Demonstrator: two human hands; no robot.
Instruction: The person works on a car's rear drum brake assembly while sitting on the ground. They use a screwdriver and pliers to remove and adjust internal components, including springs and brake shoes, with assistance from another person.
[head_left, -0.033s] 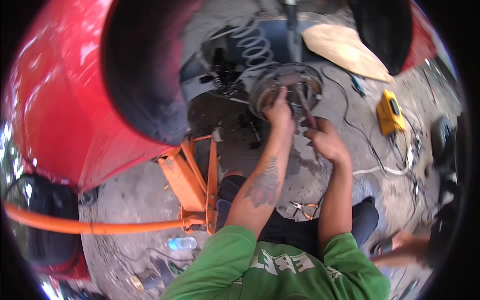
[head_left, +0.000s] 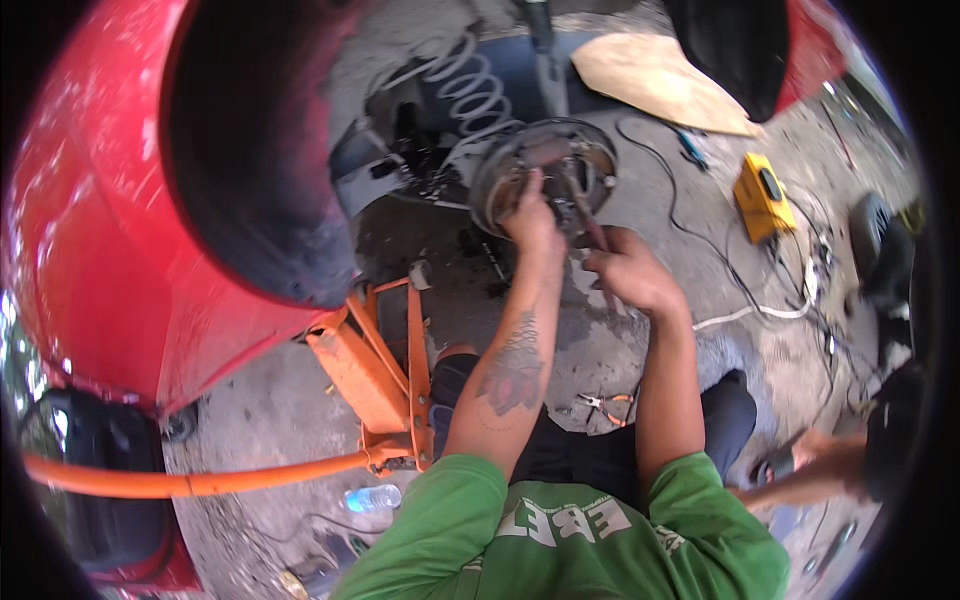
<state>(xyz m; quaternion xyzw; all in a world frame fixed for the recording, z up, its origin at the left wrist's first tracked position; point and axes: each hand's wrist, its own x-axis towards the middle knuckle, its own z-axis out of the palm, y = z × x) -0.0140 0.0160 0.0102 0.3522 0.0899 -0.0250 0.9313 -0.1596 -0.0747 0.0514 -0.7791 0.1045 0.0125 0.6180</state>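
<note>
In front of me is a round drum brake assembly (head_left: 483,190) with a dark metal rim and rusty parts inside. My left hand (head_left: 532,220) is at its lower left, thumb pointing up and fingers curled in against the parts; what they grip is hidden. On the lower right, my right hand (head_left: 635,272) is closed around a long tool with a reddish-brown shaft (head_left: 594,232), slanting up into the brake parts. Its upper end is blurred among them, so its kind is unclear. A pale coil spring (head_left: 470,85) stands behind the assembly.
An orange floor jack (head_left: 360,385) with a long handle (head_left: 200,484) lies left, beside a red car body (head_left: 110,240). Pliers (head_left: 607,408) lie near my knees. A yellow box (head_left: 762,200) with cables sits right, a water bottle (head_left: 373,498) lower left. Another person's arm (head_left: 810,485) enters lower right.
The whole scene has shifted left and slightly in the picture as the view turned. Both hands keep their places at the brake assembly, with the tool still in the right.
</note>
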